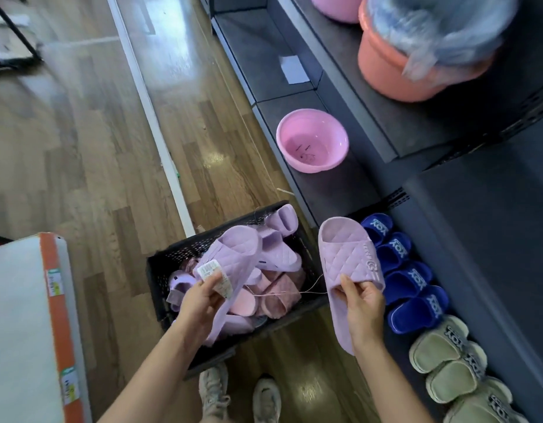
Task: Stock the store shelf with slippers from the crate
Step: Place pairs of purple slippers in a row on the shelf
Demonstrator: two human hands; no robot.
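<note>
A black perforated crate (184,248) sits on the wood floor, holding several lilac and pink slippers (279,254). My left hand (200,300) grips a lilac quilted slipper (233,254) above the crate, thumb on its white paper tag (213,274). My right hand (363,303) holds the matching lilac slipper (346,257) by its strap, to the right of the crate, near the bottom shelf. A thin pinkish thread (294,293) runs between the two slippers. On the dark bottom shelf (465,248) stands a row of blue slippers (410,279) and beige slippers (447,361).
A pink basin (313,140) stands on the lower shelf beyond the slippers. On the upper shelf are an orange tub (395,68) with plastic wrap and another pink tub (334,7). A white and orange box (29,325) is at the left. My shoes (242,395) are below the crate.
</note>
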